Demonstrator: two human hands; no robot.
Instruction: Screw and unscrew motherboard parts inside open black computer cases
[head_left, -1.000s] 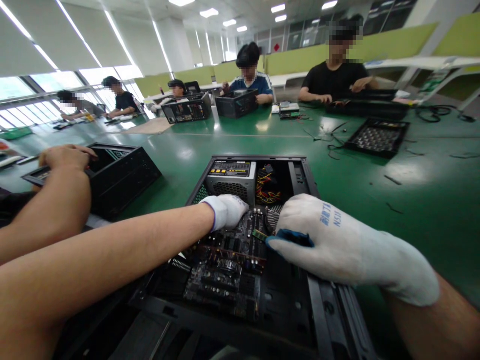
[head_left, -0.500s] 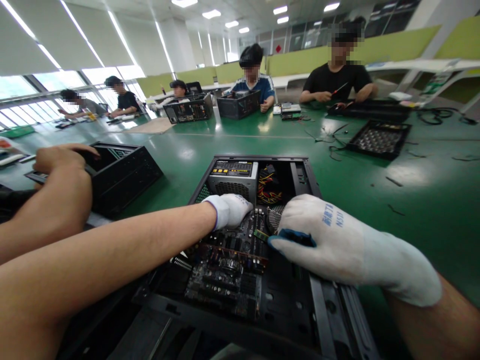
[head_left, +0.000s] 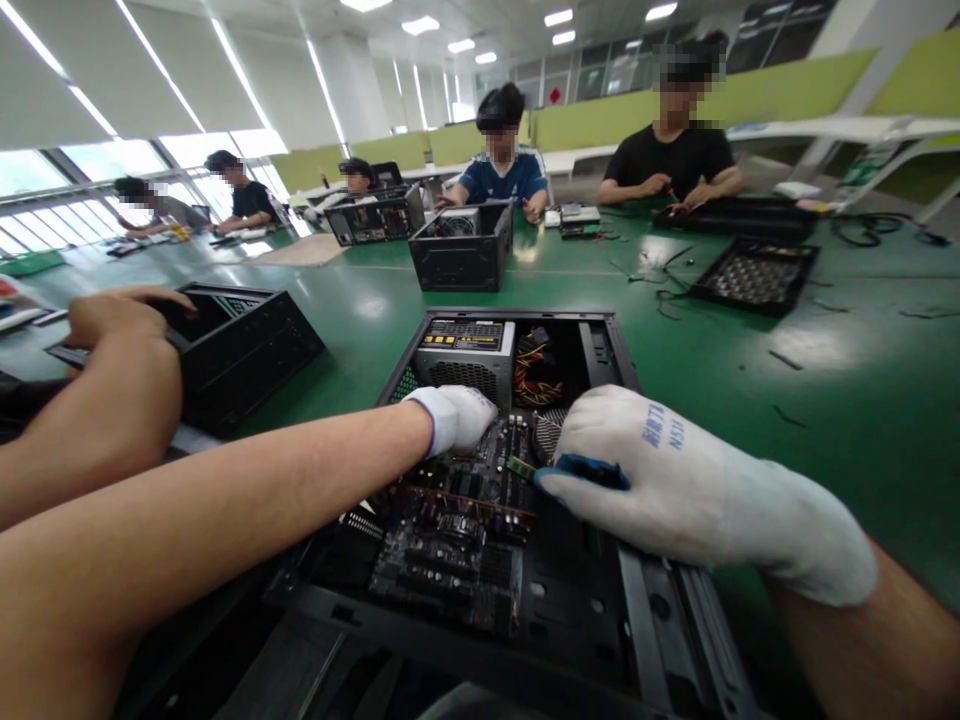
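An open black computer case (head_left: pixel 517 615) lies before me with a motherboard (head_left: pixel 442 570) inside. My right hand (head_left: pixel 630 470), in a white glove with blue on the palm side, is closed on the end of a green RAM stick (head_left: pixel 521 467). The stick lies low over the board, beside a round metal CPU cooler (head_left: pixel 550 432); whether it is seated in a slot I cannot tell. My left hand (head_left: pixel 465 415), also gloved, is closed at the upper edge of the motherboard, just below the power supply (head_left: pixel 465 350). Its fingertips and anything in them are hidden.
Coloured cables (head_left: pixel 536 370) bunch beside the power supply. At left, a co-worker's bare hand (head_left: pixel 120 310) reaches into another black case (head_left: pixel 255 350). Across the green table (head_left: pixel 367 305), people sit by a third case (head_left: pixel 461 255), a fan-like tray part (head_left: pixel 754 278) and loose cables.
Across the table, a co-worker's case has been turned and shifted nearer to me. Another co-worker's tool has dipped. My hands and the RAM stick stay almost where they were.
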